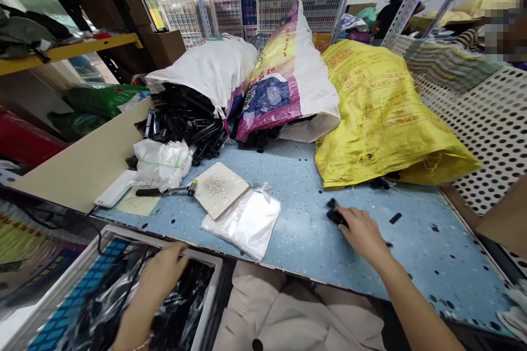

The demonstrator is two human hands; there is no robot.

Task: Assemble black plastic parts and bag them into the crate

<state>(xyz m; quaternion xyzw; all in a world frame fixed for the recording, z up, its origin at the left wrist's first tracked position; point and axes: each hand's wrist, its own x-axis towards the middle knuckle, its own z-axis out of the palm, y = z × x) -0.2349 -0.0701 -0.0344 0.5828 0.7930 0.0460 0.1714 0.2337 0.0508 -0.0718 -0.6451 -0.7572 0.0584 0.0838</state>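
Note:
My right hand [363,232] is over the blue tabletop, its fingers closed on a small black plastic piece [337,217]. Another small dark bit [331,203] lies just beyond those fingertips. At lower left, my left hand [162,270] hovers over a white crate [213,279], fingers loosely apart, with nothing visible in them. Black items in clear plastic bags [189,296] fill the crate beneath it. Between the hands lies a stack of clear plastic bags [251,222], partly under a square board [220,189] with small bits on it.
Black plastic parts [185,118] spill from a white sack [209,63]. Beside it lie a printed sack [284,88] and a yellow sack [382,115]. A black-handled tool [164,191] and a white bag bundle [162,163] are at left. Another person [395,11] is at the back.

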